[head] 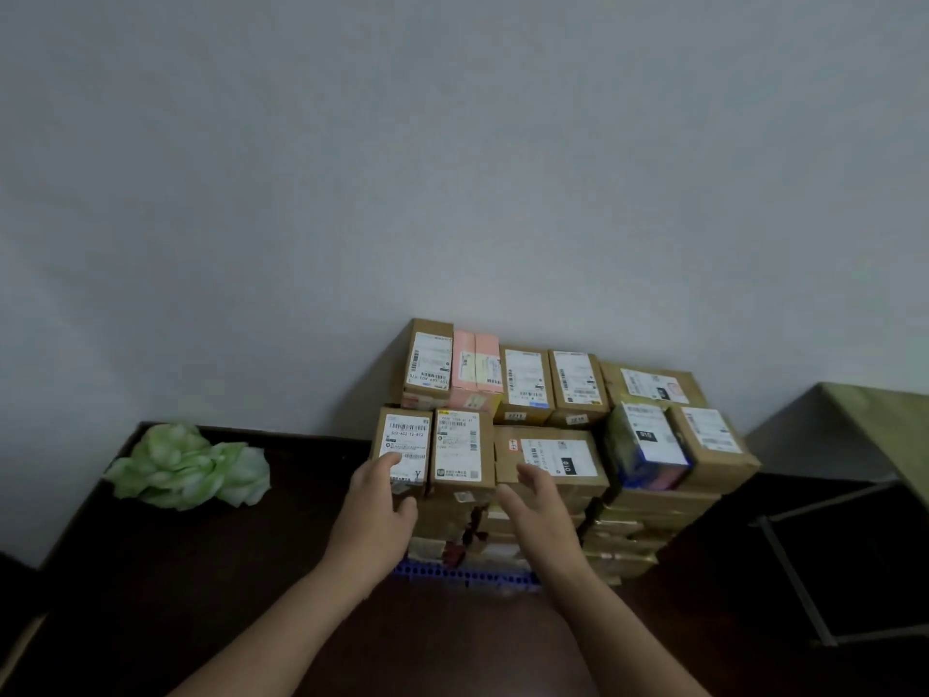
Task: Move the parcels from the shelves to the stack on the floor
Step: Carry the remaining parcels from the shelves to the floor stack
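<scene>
A stack of cardboard parcels (548,500) with white labels stands on the dark floor against the grey wall, on a blue pallet (467,578). My left hand (374,500) touches the front-left small parcel (404,445), its thumb on the label and its fingers at the box's front. My right hand (535,500) hovers with loosely spread fingers in front of the flat parcel (550,457) beside it and holds nothing. A second upright small parcel (460,447) stands between the two hands. A pink parcel (475,369) sits in the back row.
A crumpled green bag (188,465) lies on the floor to the left, near the wall. At the right stands a metal-legged table (879,430) with a greenish top. Dark floor (251,570) stretches in front of the stack.
</scene>
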